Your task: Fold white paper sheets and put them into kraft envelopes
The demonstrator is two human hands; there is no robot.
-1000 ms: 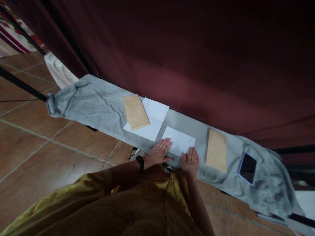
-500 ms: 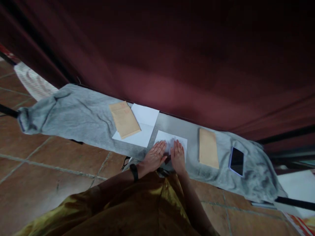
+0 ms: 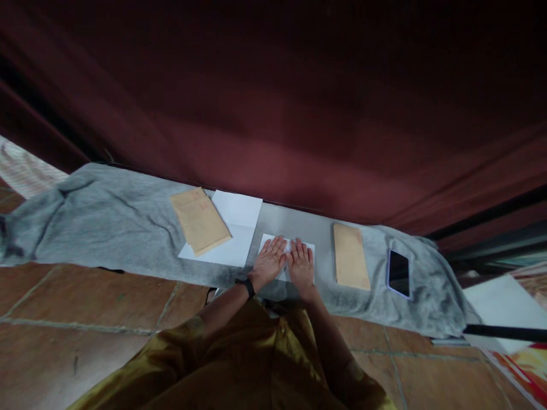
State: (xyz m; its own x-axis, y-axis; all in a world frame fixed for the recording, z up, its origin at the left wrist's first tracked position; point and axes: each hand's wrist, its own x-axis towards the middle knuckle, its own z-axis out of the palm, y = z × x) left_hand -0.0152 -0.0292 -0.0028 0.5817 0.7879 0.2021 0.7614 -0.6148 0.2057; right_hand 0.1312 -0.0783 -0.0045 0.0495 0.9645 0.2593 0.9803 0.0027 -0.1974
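A small white sheet of paper (image 3: 282,275) lies on the grey cloth (image 3: 123,228) in front of me. Both palms press on it, side by side: my left hand (image 3: 269,263) with its fingers stretched out, and my right hand (image 3: 301,266) likewise flat. To the left, brown envelopes (image 3: 201,221) rest on a larger white sheet (image 3: 239,228) with a crease across it. Another brown envelope or stack (image 3: 351,257) sits to the right of my hands.
A phone (image 3: 399,273) with a dark screen lies on the cloth at the right. A dark red curtain (image 3: 277,142) hangs behind the narrow surface. White paper (image 3: 504,310) shows past the right end, above the tiled floor (image 3: 128,299).
The view has shifted, so the envelopes and cloth appear further left. My hands are still on the small sheet and now lie closer together.
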